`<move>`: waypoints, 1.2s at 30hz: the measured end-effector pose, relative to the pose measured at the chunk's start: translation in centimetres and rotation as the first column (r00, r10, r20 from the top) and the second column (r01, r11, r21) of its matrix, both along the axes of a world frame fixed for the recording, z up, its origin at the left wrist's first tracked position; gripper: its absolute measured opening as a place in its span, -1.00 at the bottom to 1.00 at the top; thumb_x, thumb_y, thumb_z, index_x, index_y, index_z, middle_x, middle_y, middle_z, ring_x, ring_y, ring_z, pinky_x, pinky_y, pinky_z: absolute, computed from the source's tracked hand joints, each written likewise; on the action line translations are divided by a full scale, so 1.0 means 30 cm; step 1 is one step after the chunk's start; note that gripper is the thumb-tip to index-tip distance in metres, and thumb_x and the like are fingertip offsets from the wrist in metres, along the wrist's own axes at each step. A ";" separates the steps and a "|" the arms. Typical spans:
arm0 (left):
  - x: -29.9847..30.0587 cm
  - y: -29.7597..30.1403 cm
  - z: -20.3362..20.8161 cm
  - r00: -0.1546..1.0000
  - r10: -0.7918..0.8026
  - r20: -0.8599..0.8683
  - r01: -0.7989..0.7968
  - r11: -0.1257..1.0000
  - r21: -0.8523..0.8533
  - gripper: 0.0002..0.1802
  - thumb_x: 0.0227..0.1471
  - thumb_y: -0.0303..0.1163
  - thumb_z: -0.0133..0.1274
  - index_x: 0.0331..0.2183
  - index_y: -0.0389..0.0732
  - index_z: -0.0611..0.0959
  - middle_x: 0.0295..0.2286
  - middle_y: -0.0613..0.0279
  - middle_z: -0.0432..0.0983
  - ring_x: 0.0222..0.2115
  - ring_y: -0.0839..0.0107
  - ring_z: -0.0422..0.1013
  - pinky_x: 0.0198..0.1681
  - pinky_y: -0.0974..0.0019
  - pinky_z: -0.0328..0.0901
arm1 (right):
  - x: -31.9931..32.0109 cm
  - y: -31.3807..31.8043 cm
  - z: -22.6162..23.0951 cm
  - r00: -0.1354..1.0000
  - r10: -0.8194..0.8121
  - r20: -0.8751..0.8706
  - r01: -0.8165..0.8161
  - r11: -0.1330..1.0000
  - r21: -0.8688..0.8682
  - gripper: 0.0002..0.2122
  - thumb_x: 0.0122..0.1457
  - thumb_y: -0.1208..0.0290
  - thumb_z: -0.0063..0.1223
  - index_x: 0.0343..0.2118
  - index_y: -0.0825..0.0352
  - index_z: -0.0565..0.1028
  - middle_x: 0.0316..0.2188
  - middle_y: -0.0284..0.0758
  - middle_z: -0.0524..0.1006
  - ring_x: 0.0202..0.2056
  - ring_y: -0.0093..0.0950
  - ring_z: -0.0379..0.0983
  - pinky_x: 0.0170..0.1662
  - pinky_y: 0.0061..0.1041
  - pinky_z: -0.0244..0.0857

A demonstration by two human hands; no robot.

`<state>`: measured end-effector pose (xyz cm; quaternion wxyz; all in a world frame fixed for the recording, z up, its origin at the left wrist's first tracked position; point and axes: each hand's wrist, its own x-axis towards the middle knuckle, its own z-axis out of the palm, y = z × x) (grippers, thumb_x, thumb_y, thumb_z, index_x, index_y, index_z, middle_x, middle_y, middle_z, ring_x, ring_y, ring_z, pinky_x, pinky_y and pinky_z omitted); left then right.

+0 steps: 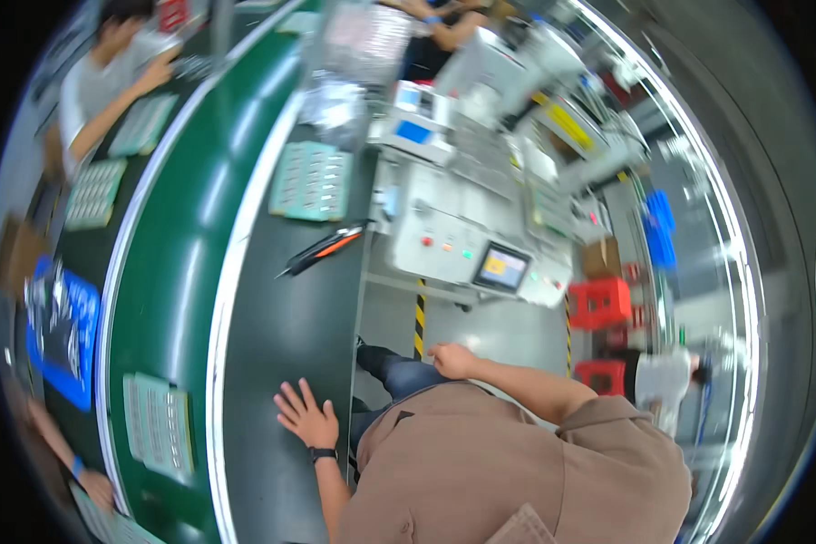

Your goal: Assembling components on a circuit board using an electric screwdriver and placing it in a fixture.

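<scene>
My left hand (306,415) has its fingers spread over the dark worktop (286,326), palm down and holding nothing. A black band circles that wrist. Beside my thigh, my right hand (453,360) is loosely curled, with nothing visible in it. Farther up the worktop lies a slim black-and-orange tool (325,247) with a thin tip, like an electric screwdriver. Beyond the tool sits a pale green panel (312,181) bearing rows of small parts. Neither hand touches the tool or the panel.
A green conveyor belt (168,299) runs along my left, carrying another panel (159,426). Ahead to the right stands a white machine (444,213) with buttons and a screen (501,267). Red stools (598,304) stand at the right. Co-workers sit across the belt; one person's hand (95,490) shows at lower left.
</scene>
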<state>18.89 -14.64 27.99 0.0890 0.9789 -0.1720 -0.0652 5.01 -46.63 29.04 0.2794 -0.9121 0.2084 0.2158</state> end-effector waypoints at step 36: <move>-1.322 -0.689 0.150 0.154 0.823 -0.547 -0.836 -0.186 -0.516 -0.65 0.01 -0.33 -0.03 -0.16 -0.25 0.60 -0.31 -0.02 0.58 -0.26 0.03 0.49 -0.13 0.12 0.37 | -0.037 -0.380 -0.101 0.366 0.914 0.177 -0.918 0.323 0.227 -0.76 0.11 0.41 -0.01 -0.20 0.40 0.53 -0.37 -0.03 0.57 -0.27 -0.12 0.54 -0.18 -0.27 0.39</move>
